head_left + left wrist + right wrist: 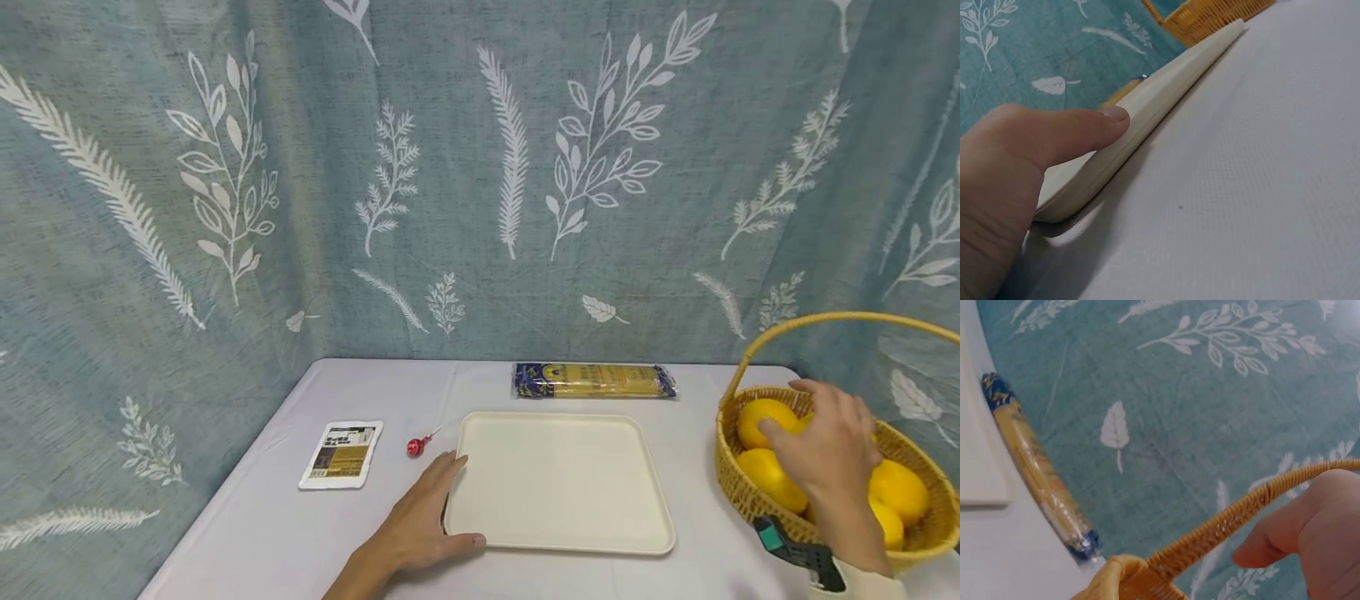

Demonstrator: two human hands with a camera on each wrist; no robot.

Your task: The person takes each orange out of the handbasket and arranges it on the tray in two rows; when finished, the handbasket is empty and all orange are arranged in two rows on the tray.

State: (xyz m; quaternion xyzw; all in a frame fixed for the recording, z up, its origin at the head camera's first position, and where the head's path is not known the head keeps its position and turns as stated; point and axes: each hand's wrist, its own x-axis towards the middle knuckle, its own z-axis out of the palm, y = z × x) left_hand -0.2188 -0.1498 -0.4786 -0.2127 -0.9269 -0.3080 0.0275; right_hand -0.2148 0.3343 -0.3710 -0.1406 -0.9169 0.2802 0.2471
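Observation:
A cream rectangular tray point(558, 483) lies on the white cloth in the middle of the head view. My left hand point(420, 521) rests at its left end, fingers spread along that side and thumb at the near corner. In the left wrist view the straight thumb point(1088, 128) touches the tray's rim. At the right stands a wicker basket point(731, 467) with several yellow-orange round fruits point(768, 479). Over them hovers my right hand point(828, 442), fingers apart and loosely bent, holding nothing visible. The right wrist view shows it beside the basket's arched handle point(1222, 525).
A clear pack of long yellow noodles with blue ends point(600, 381) lies behind the tray. Left of the tray are a red lollipop point(416, 447) and a flat white-edged packet point(341, 454). A leaf-patterned green curtain point(465, 167) hangs behind the table.

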